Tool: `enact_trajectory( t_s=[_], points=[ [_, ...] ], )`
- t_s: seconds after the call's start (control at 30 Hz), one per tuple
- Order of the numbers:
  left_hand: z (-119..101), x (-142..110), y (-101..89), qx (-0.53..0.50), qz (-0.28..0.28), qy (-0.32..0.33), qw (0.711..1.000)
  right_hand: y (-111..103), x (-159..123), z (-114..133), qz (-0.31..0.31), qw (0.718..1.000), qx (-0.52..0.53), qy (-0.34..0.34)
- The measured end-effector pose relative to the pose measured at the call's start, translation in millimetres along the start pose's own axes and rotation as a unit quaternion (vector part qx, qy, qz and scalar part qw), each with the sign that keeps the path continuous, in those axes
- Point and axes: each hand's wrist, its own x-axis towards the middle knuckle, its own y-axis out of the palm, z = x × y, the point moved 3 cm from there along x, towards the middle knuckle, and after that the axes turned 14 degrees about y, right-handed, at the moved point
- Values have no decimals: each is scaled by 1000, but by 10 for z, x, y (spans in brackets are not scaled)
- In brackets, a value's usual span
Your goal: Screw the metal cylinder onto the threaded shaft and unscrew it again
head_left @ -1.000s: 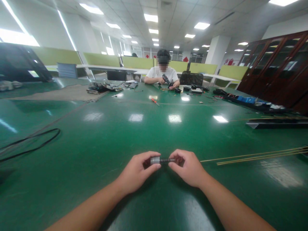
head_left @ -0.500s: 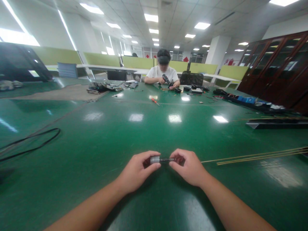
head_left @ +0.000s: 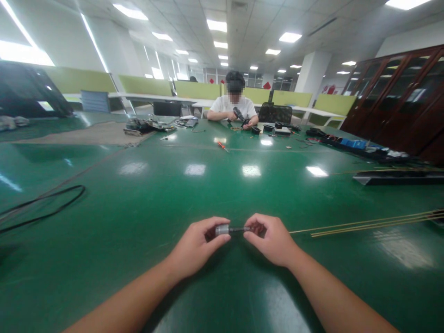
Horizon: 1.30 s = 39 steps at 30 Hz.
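Between my two hands, just above or on the green table, is a small silver cylinder (head_left: 222, 229) with a thin dark shaft (head_left: 237, 229) sticking out to the right. The thumb and fingers of my left hand (head_left: 199, 243) are closed round the cylinder. My right hand (head_left: 272, 238) pinches the far end of the shaft, and its fingers hide that tip. The two parts lie level and in one line. Their exact kind is too small and blurred to tell.
Several thin brass-coloured rods (head_left: 364, 225) lie to the right on the green table (head_left: 156, 194). A black cable (head_left: 69, 196) loops at left. An orange screwdriver (head_left: 222, 146) lies farther off. Across the table, a person (head_left: 233, 104) holds a power drill (head_left: 237, 113). Electronic parts (head_left: 144, 125) sit nearby.
Both hands keep their hold on the cylinder and shaft. The whole view has shifted very slightly; little else differs.
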Motion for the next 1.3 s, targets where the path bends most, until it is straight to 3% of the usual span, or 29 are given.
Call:
enact_trajectory(
  t_s=[1.3],
  points=[
    [-1, -3, 0, 5, 9, -8, 1000, -28, 8, -25, 6, 1000, -1, 8]
  ],
)
